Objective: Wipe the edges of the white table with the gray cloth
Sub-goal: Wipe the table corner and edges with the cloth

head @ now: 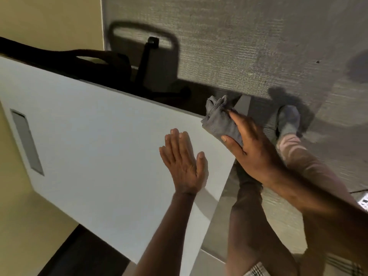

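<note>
Two hands: left [184, 162] flat on table [89, 136], right [253, 148] gripping cloth [219, 122].

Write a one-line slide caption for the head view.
Right hand presses the gray cloth onto the white table corner while the left hand rests flat on top.

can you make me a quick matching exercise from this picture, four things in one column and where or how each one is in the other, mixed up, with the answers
Column one:
1. left hand
2. right hand
3. cloth
4. chair

Column two:
A. bunched at the table corner
B. lying flat and open on the tabletop
C. on the carpet past the far edge of the table
D. gripping the cloth

Right pairs: 1-B, 2-D, 3-A, 4-C
</note>
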The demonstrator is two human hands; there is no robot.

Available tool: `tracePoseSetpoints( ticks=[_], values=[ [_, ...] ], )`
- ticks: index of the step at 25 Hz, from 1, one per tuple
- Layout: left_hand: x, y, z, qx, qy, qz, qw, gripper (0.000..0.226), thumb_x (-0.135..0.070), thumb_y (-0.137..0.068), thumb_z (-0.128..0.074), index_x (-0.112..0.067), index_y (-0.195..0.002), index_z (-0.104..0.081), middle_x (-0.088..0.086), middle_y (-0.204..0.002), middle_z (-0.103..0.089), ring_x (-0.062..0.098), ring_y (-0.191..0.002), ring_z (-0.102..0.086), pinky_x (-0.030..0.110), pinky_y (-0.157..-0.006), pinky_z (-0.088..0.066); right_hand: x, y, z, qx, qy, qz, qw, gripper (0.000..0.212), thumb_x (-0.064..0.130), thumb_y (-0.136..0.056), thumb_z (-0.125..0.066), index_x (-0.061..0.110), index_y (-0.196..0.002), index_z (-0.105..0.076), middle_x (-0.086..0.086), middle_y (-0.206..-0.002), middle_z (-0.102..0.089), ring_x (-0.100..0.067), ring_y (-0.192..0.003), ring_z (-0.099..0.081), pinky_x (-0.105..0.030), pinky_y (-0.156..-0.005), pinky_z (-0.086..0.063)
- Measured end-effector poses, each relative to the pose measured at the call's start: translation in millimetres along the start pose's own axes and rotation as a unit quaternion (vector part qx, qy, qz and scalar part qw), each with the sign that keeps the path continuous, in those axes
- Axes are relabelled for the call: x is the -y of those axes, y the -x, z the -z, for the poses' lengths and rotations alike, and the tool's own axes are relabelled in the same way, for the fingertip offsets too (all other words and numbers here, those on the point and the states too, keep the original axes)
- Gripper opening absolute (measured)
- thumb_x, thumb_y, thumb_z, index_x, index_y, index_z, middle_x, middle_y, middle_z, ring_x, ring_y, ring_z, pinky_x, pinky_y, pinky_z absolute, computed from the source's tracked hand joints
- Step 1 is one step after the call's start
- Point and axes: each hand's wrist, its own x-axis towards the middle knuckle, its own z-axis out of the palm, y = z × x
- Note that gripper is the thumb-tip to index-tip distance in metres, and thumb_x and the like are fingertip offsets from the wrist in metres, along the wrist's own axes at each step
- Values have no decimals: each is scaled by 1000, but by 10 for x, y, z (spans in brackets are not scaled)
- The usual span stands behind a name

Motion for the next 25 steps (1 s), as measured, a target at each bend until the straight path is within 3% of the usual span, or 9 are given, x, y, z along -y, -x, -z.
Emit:
tracePoseSetpoints(
  ticks=[4,8,11,15,20,25],
  values=[
    [-202,-117,-26,-39,38,200,978,69,-49,-107,-20,-13,-166,-12,8,-176,-11,24,-164,-5,60,-129,-5,-35,-169,214,94,40,52,993,67,55,-104,-45,23,-162,-34,-7,-149,-57,-26,-137,-54,-49,-106,-53],
    [-199,-267,-3,-70,103,303,945,65,-39,-108,-25,-13,-167,-12,2,-176,-3,14,-163,0,51,-131,0,-7,-350,241,142,101,70,982,70,62,-104,-38,26,-164,-29,-7,-150,-60,-26,-134,-60,-47,-103,-56],
    [49,-556,124,-94,91,309,942,62,-35,-110,-29,-15,-166,-12,2,-177,-1,15,-163,1,40,-129,7,94,-505,177,150,177,100,968,69,62,-106,-36,27,-165,-29,-5,-144,-65,-27,-120,-69,-39,-92,-59],
    [436,-1088,195,-91,45,328,939,66,-45,-108,-22,-17,-167,-13,3,-177,-5,20,-164,-1,49,-130,0,335,-730,26,152,220,126,955,70,61,-106,-32,22,-164,-30,-9,-139,-69,-29,-102,-76,-35,-74,-57],
    [476,-1102,154,-95,37,320,942,63,-38,-109,-24,-16,-167,-14,2,-177,-8,19,-164,-3,48,-131,-4,661,-986,-197,184,202,120,954,75,59,-102,-32,20,-166,-21,-12,-146,-62,-31,-114,-72,-39,-80,-59],
    [506,-1102,135,-89,19,312,946,61,-35,-110,-22,-19,-167,-9,-1,-177,-4,16,-163,2,44,-130,0,1060,-1348,-579,190,245,119,943,72,56,-106,-35,19,-166,-20,-14,-144,-61,-34,-111,-73,-41,-77,-58]
  ],
)
